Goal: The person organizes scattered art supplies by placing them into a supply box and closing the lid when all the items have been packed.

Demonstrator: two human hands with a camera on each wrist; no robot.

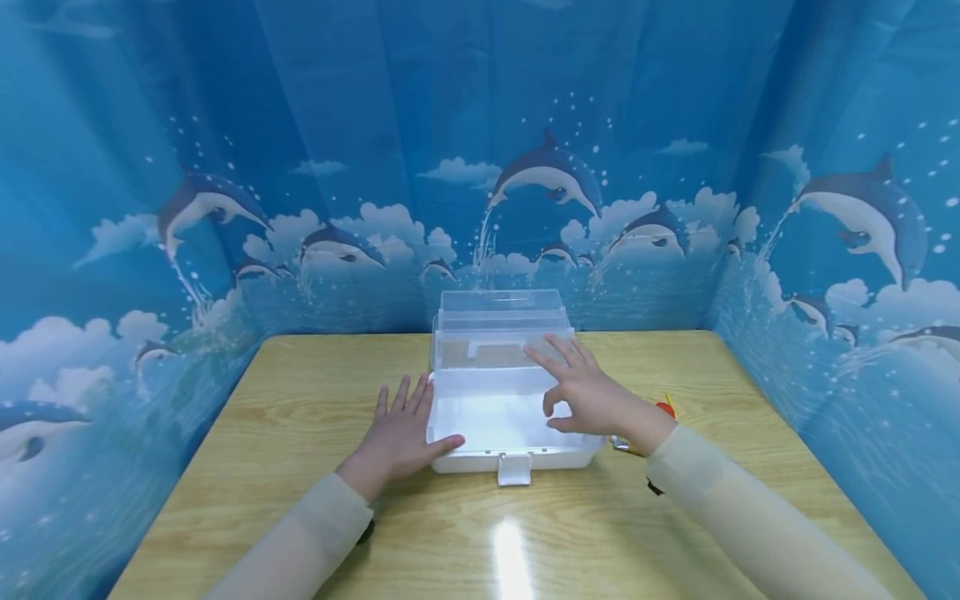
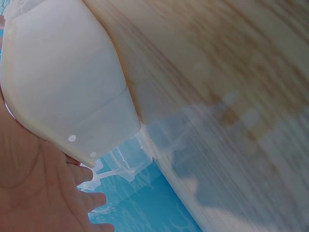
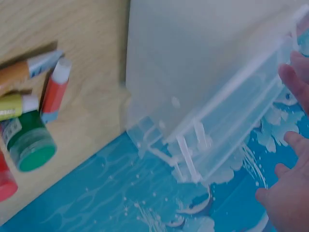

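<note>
A white plastic storage box [image 1: 487, 417] stands on the table with its clear lid [image 1: 502, 308] raised at the back. Its front latch [image 1: 514, 471] hangs down. My left hand [image 1: 397, 437] rests at the left wall, fingers straight and thumb over the front rim. In the left wrist view the palm [image 2: 34, 183] lies alongside the box wall [image 2: 67, 72]. Over the right part of the box is my right hand [image 1: 592, 396], fingers spread, thumb and index bent but apart, holding nothing. The right wrist view shows its fingers [image 3: 289, 193] near the clear lid [image 3: 231, 121].
Right of the box lie an orange tube [image 3: 19, 75], a red tube with a white cap [image 3: 55, 89], a yellow tube [image 3: 12, 107], a green-lidded jar [image 3: 34, 147] and a red item [image 3: 5, 181]. A dolphin-print curtain [image 1: 480, 167] surrounds the wooden table [image 1: 315, 392].
</note>
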